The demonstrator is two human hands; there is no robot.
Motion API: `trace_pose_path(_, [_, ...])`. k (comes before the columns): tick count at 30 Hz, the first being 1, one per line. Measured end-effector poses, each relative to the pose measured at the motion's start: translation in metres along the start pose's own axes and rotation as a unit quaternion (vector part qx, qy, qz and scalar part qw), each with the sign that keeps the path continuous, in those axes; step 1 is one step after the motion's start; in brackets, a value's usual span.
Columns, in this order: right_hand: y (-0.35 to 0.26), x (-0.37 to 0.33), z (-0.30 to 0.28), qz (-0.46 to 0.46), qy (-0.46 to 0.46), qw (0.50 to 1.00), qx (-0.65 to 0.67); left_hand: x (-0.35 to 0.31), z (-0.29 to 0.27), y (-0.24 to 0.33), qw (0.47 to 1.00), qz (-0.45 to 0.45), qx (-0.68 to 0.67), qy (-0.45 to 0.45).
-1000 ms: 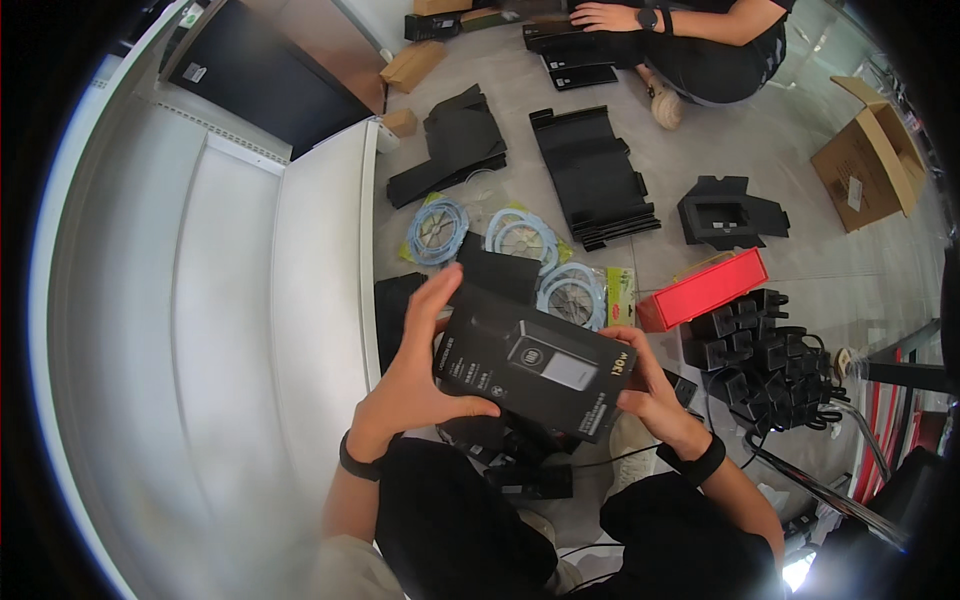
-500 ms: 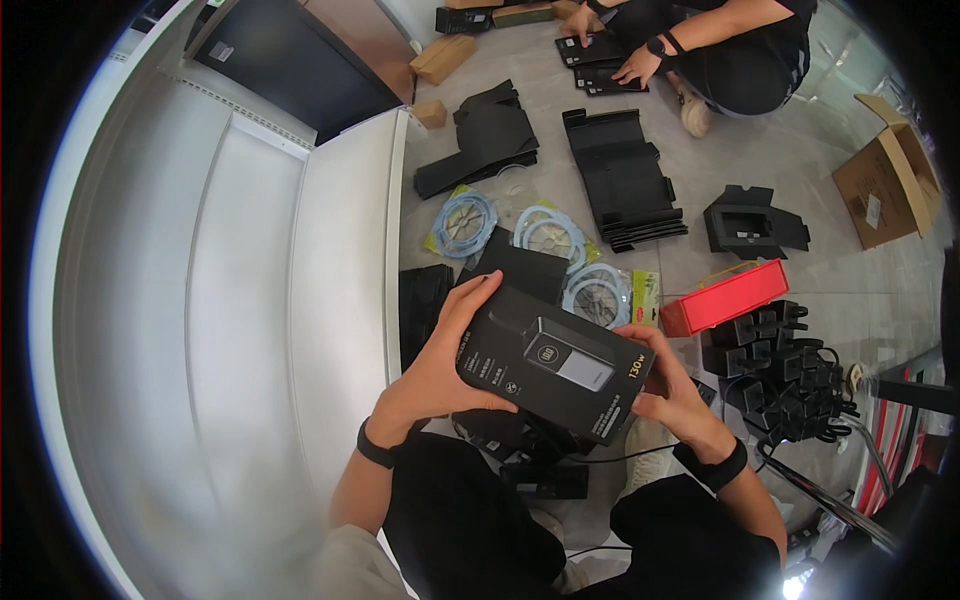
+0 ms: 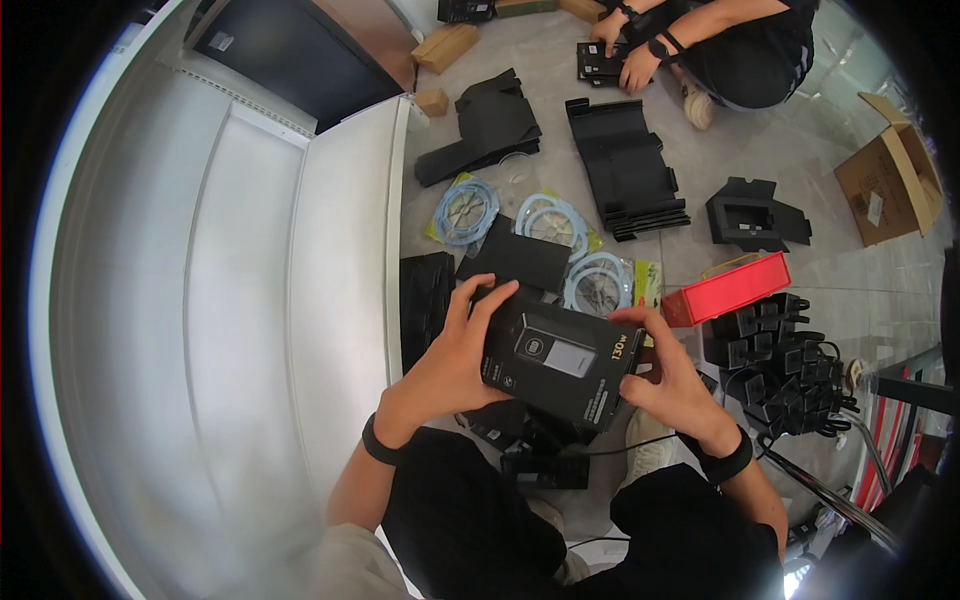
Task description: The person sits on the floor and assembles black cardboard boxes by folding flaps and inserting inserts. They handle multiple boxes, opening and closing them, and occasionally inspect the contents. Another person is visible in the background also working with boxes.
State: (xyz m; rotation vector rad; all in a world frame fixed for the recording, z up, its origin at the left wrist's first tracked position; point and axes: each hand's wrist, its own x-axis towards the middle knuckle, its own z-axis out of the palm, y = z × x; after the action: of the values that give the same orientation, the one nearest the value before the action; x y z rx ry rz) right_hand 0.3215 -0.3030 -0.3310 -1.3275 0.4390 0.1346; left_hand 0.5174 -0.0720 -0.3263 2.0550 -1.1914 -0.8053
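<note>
A black printed box (image 3: 556, 350) with a picture of a small device on its face is held up in front of me, above my legs. My left hand (image 3: 458, 345) grips its left end, fingers over the upper edge and thumb along the lower one. At the other end my right hand (image 3: 672, 375) closes round the short side. Just past the box lie a flat black carton piece (image 3: 520, 258) and several blue round slicers in clear bags, the nearest bagged slicer (image 3: 597, 285) beside the box's far edge. Dark items and a cable below the box are partly hidden.
White shelving (image 3: 345, 270) runs along my left. To the right are a red box (image 3: 727, 288), piled black power adapters (image 3: 778, 360) and an open brown carton (image 3: 888, 185). Folded black cartons (image 3: 628, 165) lie farther off, near another person's hands (image 3: 640, 65) on black boxes.
The black box has tilted and shifted slightly, its printed face turned more away from me; both hands still hold it. The other person's hands have moved a little right on the black boxes.
</note>
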Motion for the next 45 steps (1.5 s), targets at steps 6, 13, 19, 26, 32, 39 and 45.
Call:
trace_pose_path(6, [0.076, 0.009, 0.013, -0.171, 0.076, 0.971, 0.145, 0.006, -0.004, -0.013, 0.903, 0.002, -0.392, 0.175])
trace_pose_path(13, [0.066, 0.018, 0.057, -0.361, 0.184, 0.882, -0.241, 0.003, 0.029, 0.011, 0.85, -0.048, -0.516, 0.098])
trace_pose_path(19, [0.056, 0.02, 0.06, -0.35, 0.149, 0.867, -0.321, 0.004, 0.04, 0.013, 0.902, -0.008, -0.401, 0.158])
trace_pose_path(26, [0.057, 0.014, 0.044, -0.349, 0.045, 0.908, -0.225, -0.004, 0.04, 0.004, 0.956, 0.078, -0.208, 0.191])
trace_pose_path(32, [0.034, 0.018, 0.032, -0.307, -0.009, 0.942, -0.137, -0.009, 0.032, -0.009, 0.928, 0.063, -0.347, 0.116])
trace_pose_path(39, [0.023, 0.017, 0.039, -0.351, -0.001, 0.906, -0.235, -0.009, 0.029, 0.0, 0.835, -0.029, -0.529, 0.148])
trace_pose_path(45, [0.025, 0.02, 0.052, -0.385, 0.121, 0.871, -0.28, 0.008, 0.021, 0.026, 0.695, -0.164, -0.695, 0.084])
